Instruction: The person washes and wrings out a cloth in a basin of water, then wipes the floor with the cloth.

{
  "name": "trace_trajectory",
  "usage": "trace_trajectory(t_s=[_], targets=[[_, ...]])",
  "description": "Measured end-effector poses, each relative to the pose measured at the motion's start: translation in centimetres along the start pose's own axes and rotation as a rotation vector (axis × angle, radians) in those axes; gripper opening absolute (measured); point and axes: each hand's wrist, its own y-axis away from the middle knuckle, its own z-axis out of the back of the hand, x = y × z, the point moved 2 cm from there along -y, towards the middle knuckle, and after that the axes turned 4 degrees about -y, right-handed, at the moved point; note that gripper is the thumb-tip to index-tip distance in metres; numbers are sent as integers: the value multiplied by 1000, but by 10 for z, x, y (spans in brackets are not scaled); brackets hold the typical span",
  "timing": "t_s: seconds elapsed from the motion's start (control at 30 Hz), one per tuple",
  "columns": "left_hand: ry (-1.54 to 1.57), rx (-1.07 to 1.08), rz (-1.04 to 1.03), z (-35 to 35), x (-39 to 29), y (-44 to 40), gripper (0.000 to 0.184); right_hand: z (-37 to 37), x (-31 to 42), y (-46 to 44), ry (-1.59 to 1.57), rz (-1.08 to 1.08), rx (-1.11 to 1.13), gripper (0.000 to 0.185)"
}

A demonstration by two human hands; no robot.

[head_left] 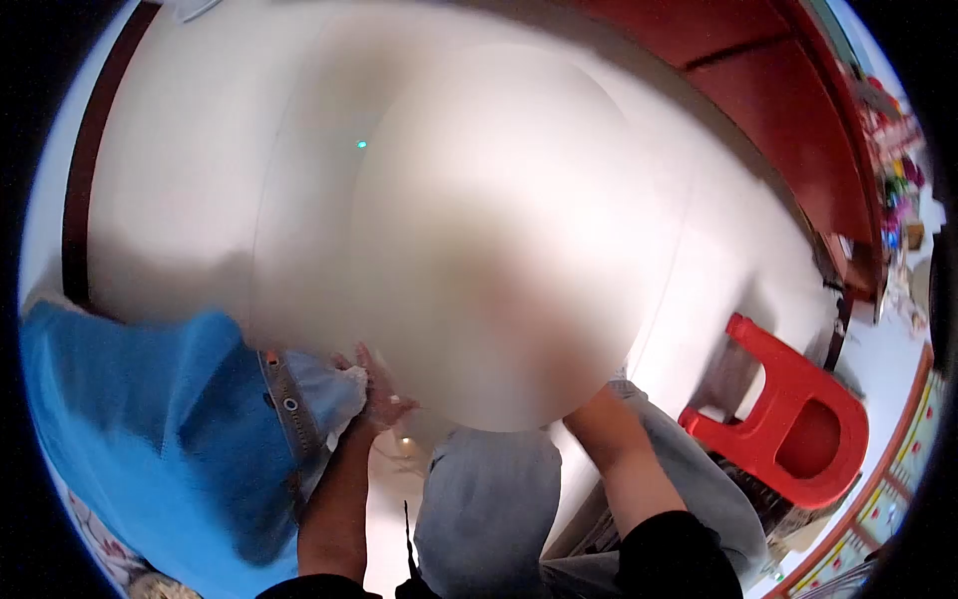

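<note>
A large, pale, hazy oval fills the middle of the head view and blurs what lies behind it. My left hand (381, 396) is at its lower left edge, with some fingers pointing up and the thumb out to the right. Right beside those fingers is the whitish, frayed edge of a light-blue denim piece (324, 389). A brown band with metal eyelets (289, 404) runs between this denim and a big blue cloth (150, 429). My right hand (569, 374) reaches up into the haze, its fingers smeared beyond recognition; whatever it touches is hidden.
A red plastic stool (848, 424) stands at the right, beside my jeans-covered legs (489, 489). Dark red furniture (808, 130) borders the upper right, with colourful small items behind it. Pale floor (190, 150) spreads ahead, edged by a dark strip (85, 170) at left.
</note>
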Motion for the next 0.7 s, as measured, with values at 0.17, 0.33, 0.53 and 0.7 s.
trace_trajectory(t_s=[0.17,0.33,0.53,0.7], targets=[[17,108,174,-8,14,-11,162,27,53,105,-4,69,179,44],[-50,67,155,22,-26,4,160,105,-53,139,209,-393,-136,47],[-48,116,268,22,-33,5,154,145,-231,139,-155,-806,-60,49],[22,167,210,19,-24,2,150,162,-273,84,506,-604,36,45]])
